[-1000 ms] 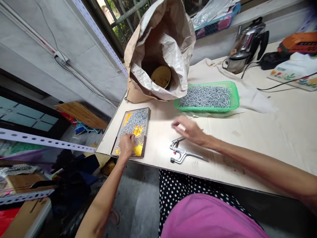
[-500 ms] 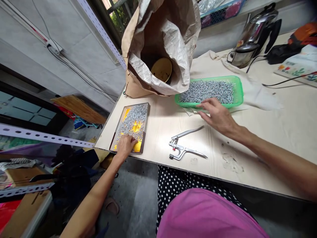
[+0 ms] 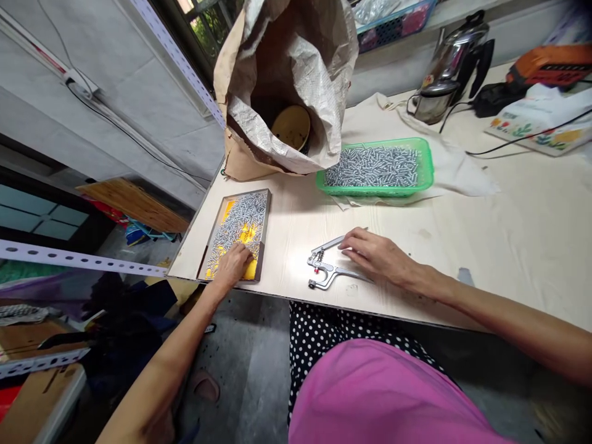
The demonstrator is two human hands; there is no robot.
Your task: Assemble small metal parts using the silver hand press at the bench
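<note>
My left hand [image 3: 235, 263] is in the near end of a shallow tray [image 3: 265, 229] on the left of the table. Its fingers are curled together among small silver metal pieces [image 3: 245, 213] spread over the tray's yellow bottom; what they pinch is hidden. My right hand [image 3: 377, 254] hovers at the handles of silver spring-loaded pliers [image 3: 329, 270], partly covering them. Its thumb and fingers are a little apart and not closed round the handles. The pliers lie on their side with the jaws towards the left.
Behind the pliers stands a green plastic basket [image 3: 375, 191] full of silver metal pins. A large open sack [image 3: 340, 117] with a round yellowish container [image 3: 291, 126] inside stands at the back left. A kettle [image 3: 456, 58], a glass pot [image 3: 432, 102] and a tissue pack [image 3: 531, 126] are at the back right.
My right hand has moved from the green basket's front edge towards me, down to the pliers' handles. My left hand stays in the tray, its fingers curled. The view has shifted slightly.
</note>
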